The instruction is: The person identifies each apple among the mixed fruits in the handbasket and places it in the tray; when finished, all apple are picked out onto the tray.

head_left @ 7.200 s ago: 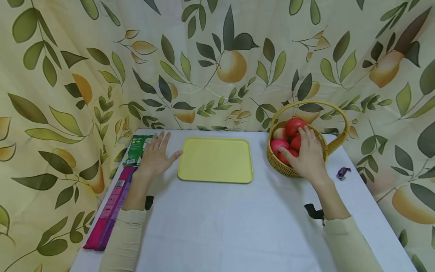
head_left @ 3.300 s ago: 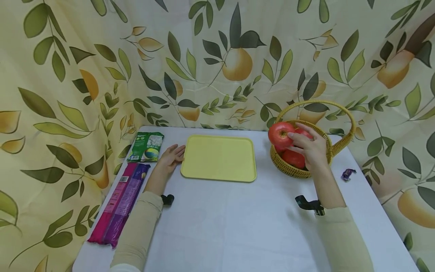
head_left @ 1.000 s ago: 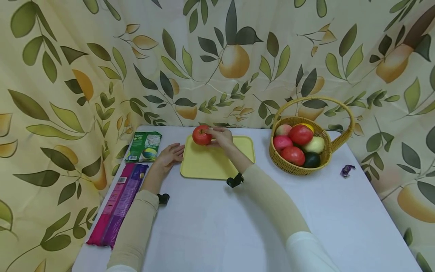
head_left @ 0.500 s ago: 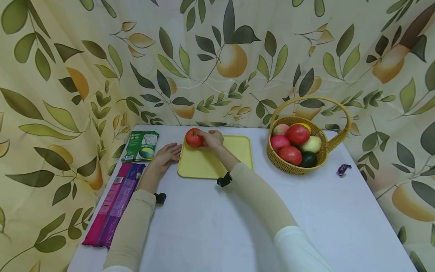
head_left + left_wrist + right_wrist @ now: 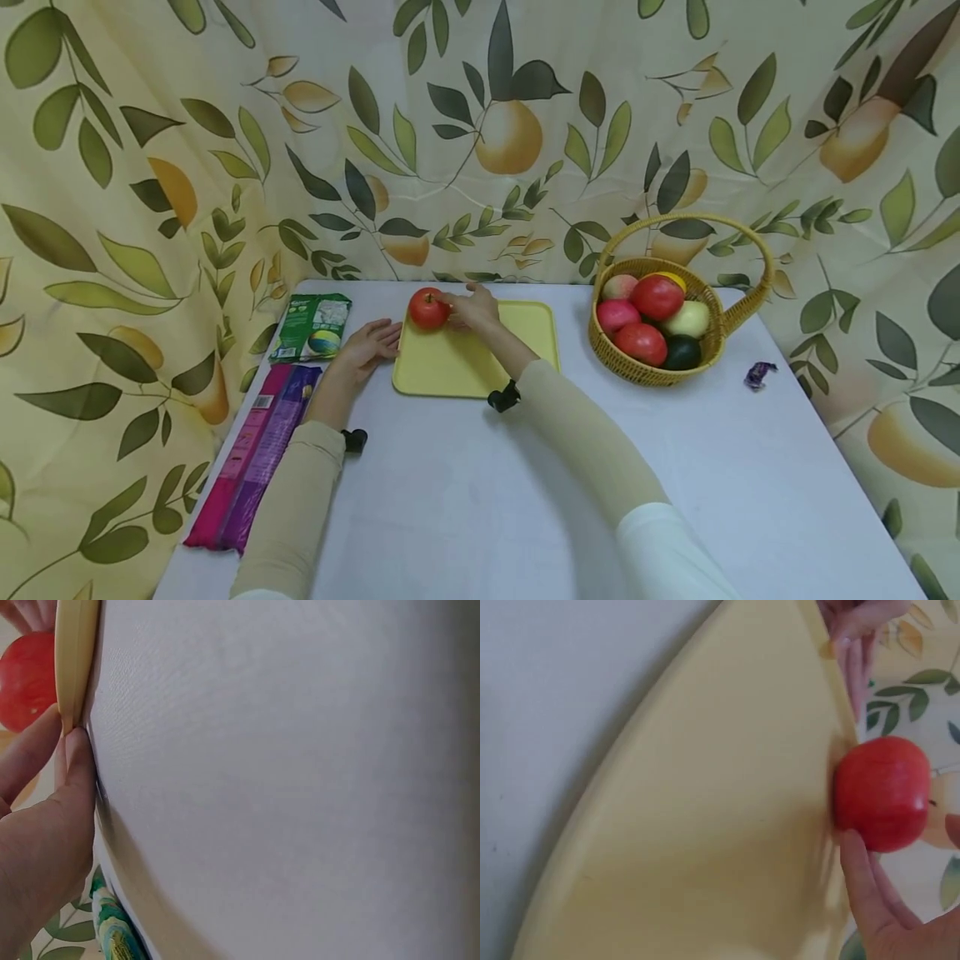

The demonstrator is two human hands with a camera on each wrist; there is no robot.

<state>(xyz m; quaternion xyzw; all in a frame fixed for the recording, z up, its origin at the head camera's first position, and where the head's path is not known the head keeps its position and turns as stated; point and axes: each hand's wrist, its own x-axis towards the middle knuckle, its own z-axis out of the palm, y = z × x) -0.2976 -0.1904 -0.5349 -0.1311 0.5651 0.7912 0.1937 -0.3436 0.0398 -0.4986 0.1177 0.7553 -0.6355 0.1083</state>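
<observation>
Two bare hands work at a yellow tray on a white-covered table. The left hand pinches the tray's near-lying left edge, thumb on the rim's upper side and fingers on its outer side, as both wrist views show. The right hand reaches in over the tray and is loose: its fingers lie beside a red fruit, and its thumb stands apart from it. Whether a fingertip touches the skin is hard to tell. The fruit sits upright in the tray's far left corner, just left of the right hand and a little beyond and to the right of the left hand's fingertips.

To the left of the left hand, and slightly beyond it, lies a green packet; a long pink and purple packet runs along the left of that hand's wrist. Well to the right of the right hand stands a wicker basket with a raised handle, holding red, yellow, pale green and dark green pieces of produce. Farther right from that hand, past the basket, is a small purple wrapped item. Beyond both hands hangs a leaf-patterned cloth.
</observation>
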